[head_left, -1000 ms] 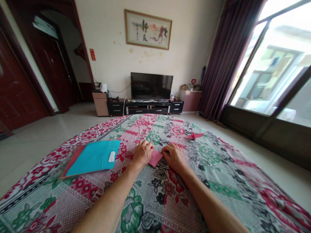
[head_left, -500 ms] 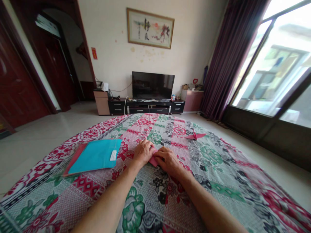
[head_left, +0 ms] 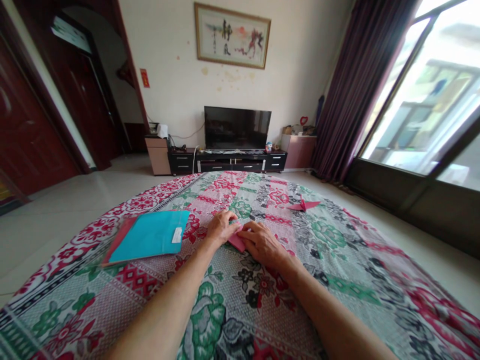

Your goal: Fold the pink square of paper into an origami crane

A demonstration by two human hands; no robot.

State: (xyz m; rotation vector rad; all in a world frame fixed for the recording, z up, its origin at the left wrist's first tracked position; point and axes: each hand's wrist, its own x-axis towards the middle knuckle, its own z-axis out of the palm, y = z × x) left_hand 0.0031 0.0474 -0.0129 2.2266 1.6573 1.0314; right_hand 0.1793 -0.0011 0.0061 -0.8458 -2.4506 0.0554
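Note:
A small folded piece of pink paper (head_left: 237,243) lies on the patterned tablecloth between my hands. My left hand (head_left: 222,227) has its fingers closed on the paper's far left edge. From the other side, my right hand (head_left: 261,241) pinches the paper, its fingertips almost meeting those of the left. The fingers cover much of the paper's upper part. Beyond my right hand, a folded red paper crane (head_left: 303,205) with pointed ends rests on the cloth. To the left lies a stack of coloured paper (head_left: 150,235), blue on top with a white label, in what looks like clear wrapping.
The round table wears a floral tablecloth (head_left: 326,280) in red, green and grey. Across the tiled floor (head_left: 97,195) stand a low black TV cabinet (head_left: 232,162) and a television (head_left: 237,128). A purple curtain (head_left: 348,90) hangs beside the window on the right.
Both hands stay on the pink paper, the fingers shifting slightly and showing more of its near part. The whole view has tilted down a little.

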